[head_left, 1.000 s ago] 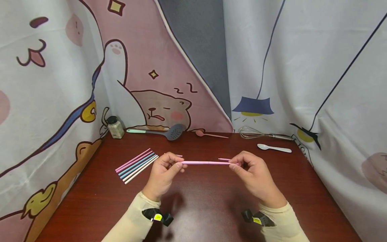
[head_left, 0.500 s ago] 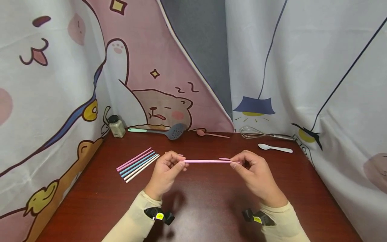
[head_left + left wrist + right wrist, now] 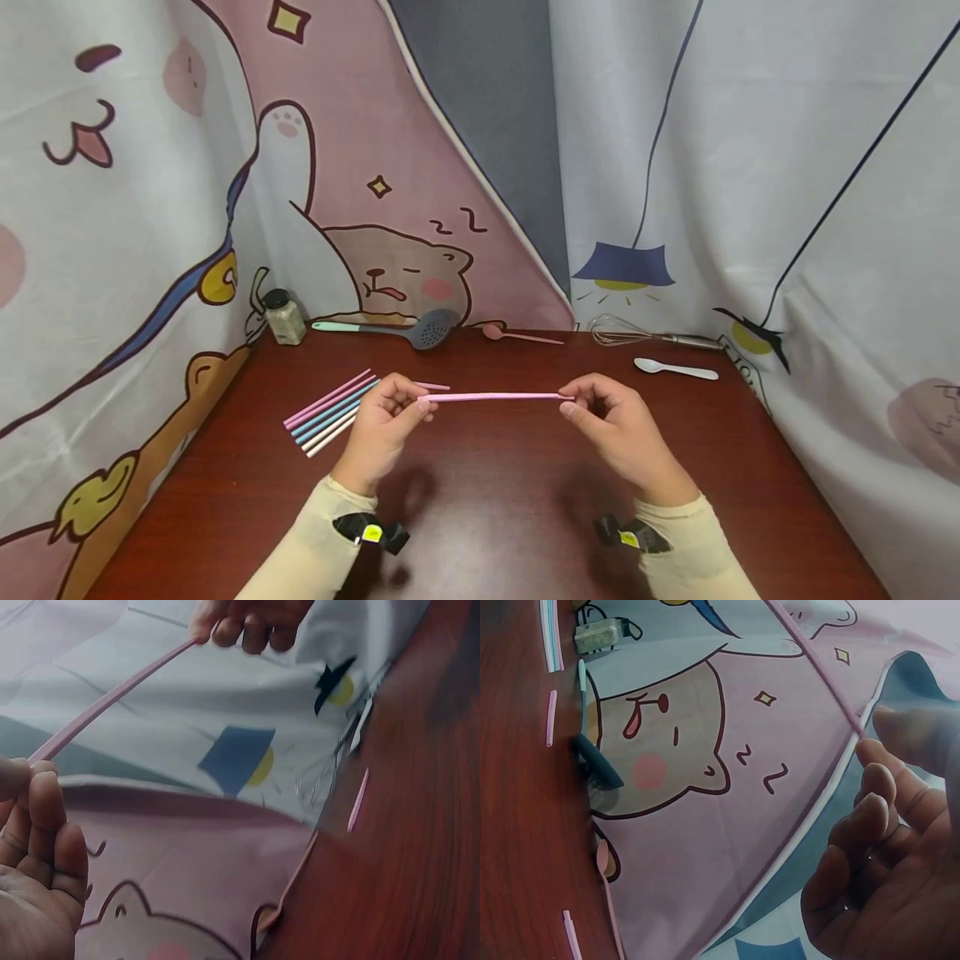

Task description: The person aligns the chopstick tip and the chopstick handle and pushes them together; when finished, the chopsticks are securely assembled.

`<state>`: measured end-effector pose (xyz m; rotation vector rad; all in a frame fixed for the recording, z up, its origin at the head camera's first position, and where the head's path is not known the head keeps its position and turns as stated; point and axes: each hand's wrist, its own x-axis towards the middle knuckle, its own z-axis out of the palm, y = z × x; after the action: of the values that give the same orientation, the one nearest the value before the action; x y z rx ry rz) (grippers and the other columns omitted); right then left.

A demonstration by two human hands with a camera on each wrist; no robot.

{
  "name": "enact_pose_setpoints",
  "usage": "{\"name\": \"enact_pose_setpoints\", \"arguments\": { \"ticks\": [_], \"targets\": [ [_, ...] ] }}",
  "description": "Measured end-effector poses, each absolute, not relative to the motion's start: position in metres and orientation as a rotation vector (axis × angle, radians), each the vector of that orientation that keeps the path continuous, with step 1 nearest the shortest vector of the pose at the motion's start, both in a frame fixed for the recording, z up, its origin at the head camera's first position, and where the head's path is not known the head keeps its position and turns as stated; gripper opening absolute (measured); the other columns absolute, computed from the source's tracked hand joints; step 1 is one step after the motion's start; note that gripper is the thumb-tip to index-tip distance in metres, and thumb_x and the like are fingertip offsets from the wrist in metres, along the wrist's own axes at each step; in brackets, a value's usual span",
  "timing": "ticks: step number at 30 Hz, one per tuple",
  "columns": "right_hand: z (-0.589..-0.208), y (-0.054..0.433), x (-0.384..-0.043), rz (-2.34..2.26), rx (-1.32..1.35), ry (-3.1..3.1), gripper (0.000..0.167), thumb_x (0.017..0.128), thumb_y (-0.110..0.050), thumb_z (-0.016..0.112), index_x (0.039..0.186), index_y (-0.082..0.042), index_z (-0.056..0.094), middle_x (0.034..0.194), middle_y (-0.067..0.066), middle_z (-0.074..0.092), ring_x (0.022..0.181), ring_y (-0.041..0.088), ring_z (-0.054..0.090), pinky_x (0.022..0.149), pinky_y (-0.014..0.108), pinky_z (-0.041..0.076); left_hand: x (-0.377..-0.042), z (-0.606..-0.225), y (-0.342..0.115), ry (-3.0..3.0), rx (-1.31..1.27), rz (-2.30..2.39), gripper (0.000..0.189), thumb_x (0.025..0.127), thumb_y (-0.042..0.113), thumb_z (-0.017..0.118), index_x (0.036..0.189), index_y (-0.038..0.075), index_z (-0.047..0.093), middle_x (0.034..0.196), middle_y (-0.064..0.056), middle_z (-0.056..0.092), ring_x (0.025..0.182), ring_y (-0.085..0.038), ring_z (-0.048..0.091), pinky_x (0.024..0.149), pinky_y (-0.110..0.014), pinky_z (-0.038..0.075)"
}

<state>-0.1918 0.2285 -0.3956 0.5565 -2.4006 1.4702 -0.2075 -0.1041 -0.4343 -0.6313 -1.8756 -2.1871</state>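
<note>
A long pink straw (image 3: 491, 396) is held level above the table between both hands; in the left wrist view it looks slightly bowed. My left hand (image 3: 382, 433) pinches its left end between thumb and forefinger. At the right end, my right hand (image 3: 618, 437) pinches it the same way. A short pink straw piece (image 3: 551, 718) lies on the table beyond the left hand. Another short pink piece (image 3: 571, 934), with a narrower tip, lies farther right, mostly hidden behind the right fingers in the head view. Pink, blue and white straws (image 3: 326, 412) lie side by side, partly behind my left hand.
Along the table's back edge are a jar (image 3: 284, 317) with a dark lid, a slotted skimmer (image 3: 431, 330), a pink spoon (image 3: 521, 336) and a whisk (image 3: 652, 335). A white spoon (image 3: 677, 368) lies at the right. Printed curtains (image 3: 510, 275) surround the table (image 3: 487, 517).
Both hands have shifted left with the pink straw, the left hand farther, so more straw shows between them. The left hand now covers part of the straw row. The head view has shifted slightly.
</note>
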Motion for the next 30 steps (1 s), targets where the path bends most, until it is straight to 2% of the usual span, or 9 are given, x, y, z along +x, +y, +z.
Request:
{"name": "enact_pose_setpoints", "arguments": {
  "ticks": [6,10,13,19,23,30],
  "targets": [
    [-0.402,0.231,-0.198,1.473,0.53,-2.414,0.012,0.094,-0.005,0.078,0.103,-0.012,0.073,0.076,0.001,0.056,0.065,0.011,0.05,0.054,0.026,0.043,-0.215,-0.435,-0.133,-1.837,-0.493,-2.137,0.016,0.097,-0.013,0.063,0.106,-0.021,0.053,0.088,0.003,0.075,0.08,-0.008,0.072,0.075,-0.024,0.061],
    [-0.406,0.232,-0.202,1.486,0.527,-2.428,0.011,0.095,-0.005,0.077,0.102,-0.012,0.073,0.076,0.002,0.057,0.065,0.011,0.05,0.054,0.026,0.042,-0.223,-0.436,-0.158,-1.793,-0.337,-2.112,0.015,0.096,-0.016,0.061,0.107,-0.022,0.053,0.085,-0.001,0.075,0.077,-0.007,0.071,0.073,-0.022,0.06],
    [-0.408,0.233,-0.205,1.491,0.511,-2.439,0.01,0.095,-0.006,0.077,0.102,-0.012,0.073,0.075,0.002,0.057,0.065,0.011,0.049,0.054,0.026,0.042,-0.232,-0.44,-0.18,-1.804,-0.212,-2.044,0.012,0.096,-0.015,0.062,0.106,-0.02,0.056,0.085,-0.002,0.075,0.078,-0.008,0.073,0.072,-0.021,0.06],
    [-0.416,0.236,-0.214,1.504,0.446,-2.457,0.011,0.095,-0.007,0.077,0.105,-0.006,0.073,0.078,0.003,0.06,0.067,0.011,0.051,0.056,0.026,0.042,-0.25,-0.459,-0.231,-1.934,0.043,-1.874,0.014,0.101,-0.004,0.064,0.112,-0.012,0.06,0.085,0.007,0.073,0.08,-0.008,0.072,0.074,-0.019,0.06],
    [-0.424,0.241,-0.224,1.506,0.375,-2.492,0.013,0.096,-0.009,0.076,0.109,-0.006,0.073,0.081,0.004,0.062,0.069,0.012,0.052,0.058,0.026,0.043,-0.259,-0.473,-0.261,-1.996,0.203,-1.837,0.015,0.101,0.002,0.067,0.113,-0.006,0.062,0.085,0.008,0.072,0.079,-0.006,0.07,0.073,-0.018,0.059],
    [-0.438,0.256,-0.243,1.424,0.274,-2.575,0.016,0.099,-0.014,0.074,0.111,-0.003,0.073,0.084,0.007,0.062,0.077,0.018,0.054,0.063,0.027,0.043,-0.268,-0.496,-0.294,-2.082,0.366,-1.752,0.009,0.102,0.006,0.066,0.109,0.0,0.064,0.08,0.011,0.071,0.077,-0.008,0.072,0.071,-0.019,0.059]
  ]
}}
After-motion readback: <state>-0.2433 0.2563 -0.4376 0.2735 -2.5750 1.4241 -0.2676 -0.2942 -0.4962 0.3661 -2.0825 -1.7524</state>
